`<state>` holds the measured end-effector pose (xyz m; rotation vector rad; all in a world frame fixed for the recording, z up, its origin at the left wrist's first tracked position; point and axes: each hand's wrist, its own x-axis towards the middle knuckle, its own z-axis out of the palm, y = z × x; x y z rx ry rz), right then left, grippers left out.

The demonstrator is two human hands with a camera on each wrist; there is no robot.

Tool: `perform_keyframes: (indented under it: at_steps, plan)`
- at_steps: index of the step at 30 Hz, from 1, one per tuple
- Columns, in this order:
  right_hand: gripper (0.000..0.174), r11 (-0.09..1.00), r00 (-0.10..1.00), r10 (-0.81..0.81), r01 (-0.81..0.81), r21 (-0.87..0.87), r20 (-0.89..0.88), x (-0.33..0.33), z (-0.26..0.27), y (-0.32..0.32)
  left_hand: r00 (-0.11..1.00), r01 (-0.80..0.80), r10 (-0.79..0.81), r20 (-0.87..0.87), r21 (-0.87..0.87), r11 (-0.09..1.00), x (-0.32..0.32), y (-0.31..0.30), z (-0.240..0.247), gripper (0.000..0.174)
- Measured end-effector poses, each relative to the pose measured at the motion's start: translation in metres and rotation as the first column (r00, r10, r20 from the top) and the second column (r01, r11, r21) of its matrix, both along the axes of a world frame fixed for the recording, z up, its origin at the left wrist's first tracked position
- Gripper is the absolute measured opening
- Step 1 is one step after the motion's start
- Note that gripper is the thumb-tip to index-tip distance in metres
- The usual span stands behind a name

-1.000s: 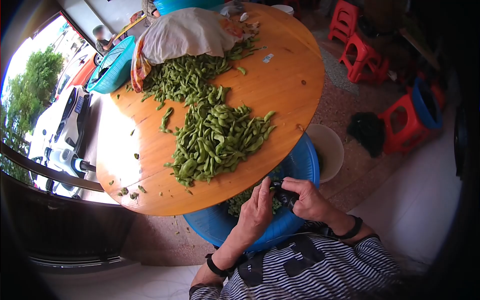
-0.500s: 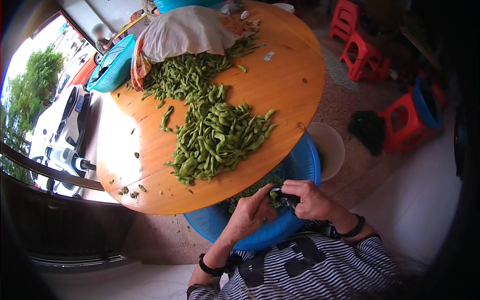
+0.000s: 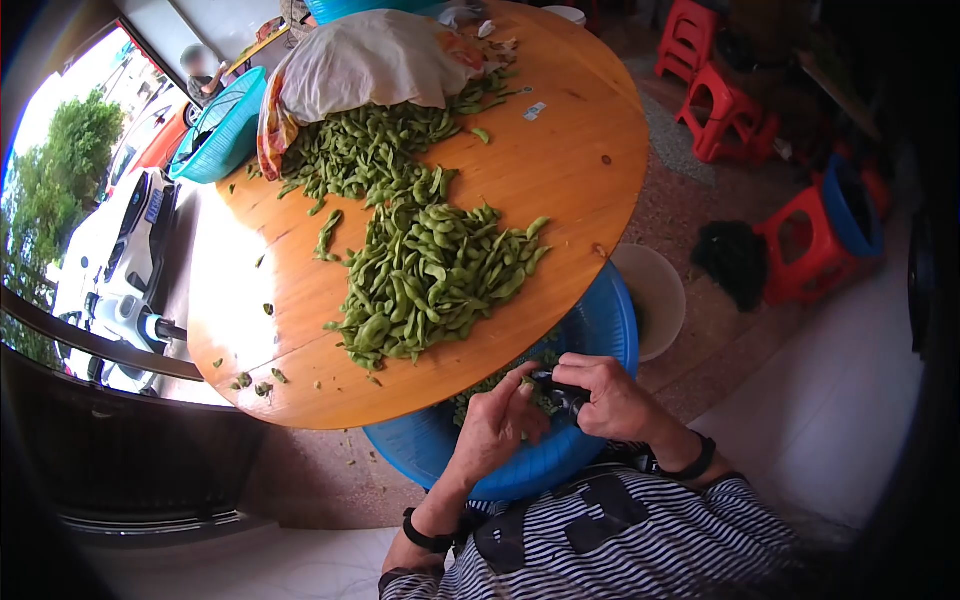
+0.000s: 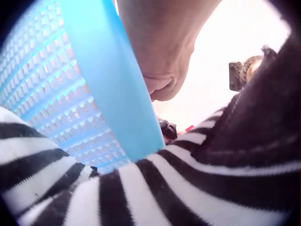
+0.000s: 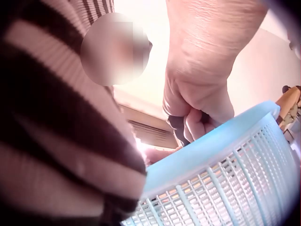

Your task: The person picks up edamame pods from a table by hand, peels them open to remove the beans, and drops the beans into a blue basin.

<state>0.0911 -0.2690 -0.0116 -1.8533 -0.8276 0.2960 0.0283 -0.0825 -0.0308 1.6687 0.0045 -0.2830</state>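
Over the blue plastic basket (image 3: 626,335), my left hand (image 3: 490,428) pinches a green soybean pod (image 3: 528,385) between thumb and forefinger. My right hand (image 3: 618,402) grips black-handled scissors (image 3: 568,400), the metal tip close to the pod and the left fingertips. Small green pieces (image 3: 478,392) lie in the basket below. In the left wrist view the left hand (image 4: 162,56) hangs beside the basket wall, its fingertips hidden. The right wrist view has the right hand (image 5: 200,80) above the rim, fingers curled round a black handle.
Heaped soybean pods (image 3: 430,280) cover part of the round wooden table (image 3: 575,150), with a pale cloth (image 3: 375,65) over the far pile. A white bucket (image 3: 655,305) stands right of the basket. Red stools (image 3: 800,245) are at the right, a teal basket (image 3: 225,130) far left.
The left hand has shifted slightly left and turned, its fingers going from upright to bent in a pinch at the pod. The right hand stays nearly in place with the scissors.
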Motion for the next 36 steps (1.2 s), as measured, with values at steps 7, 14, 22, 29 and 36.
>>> perform_keyframes:
  at_steps: [7,14,22,29,36]
  plan:
    - [0.03,1.0,1.0,0.017,-0.017,-0.023,0.015,-0.003,0.008,0.004,0.958,-0.135,-0.025,-0.286,-0.528,0.839,0.0,0.006,0.002,0.038]
    - [0.034,0.996,0.991,-0.079,0.083,-0.031,0.109,-0.01,0.004,0.012,0.953,-0.276,0.119,-0.277,-0.644,0.714,0.004,-0.008,-0.006,0.038]
    - [0.037,0.99,0.977,-0.134,0.14,-0.026,0.164,-0.018,-0.004,0.019,0.955,-0.295,0.248,-0.16,-0.493,0.819,0.0,-0.018,-0.011,0.04]
    - [0.031,0.98,0.964,-0.193,0.179,0.09,0.181,-0.015,-0.001,0.019,0.931,-0.364,0.304,-0.202,-0.58,0.729,0.0,-0.028,-0.01,0.028]
    - [0.031,0.99,0.997,-0.08,0.082,0.111,-0.019,-0.001,-0.008,0.004,0.935,-0.35,0.294,-0.197,-0.396,0.849,-0.003,-0.017,-0.008,0.02]
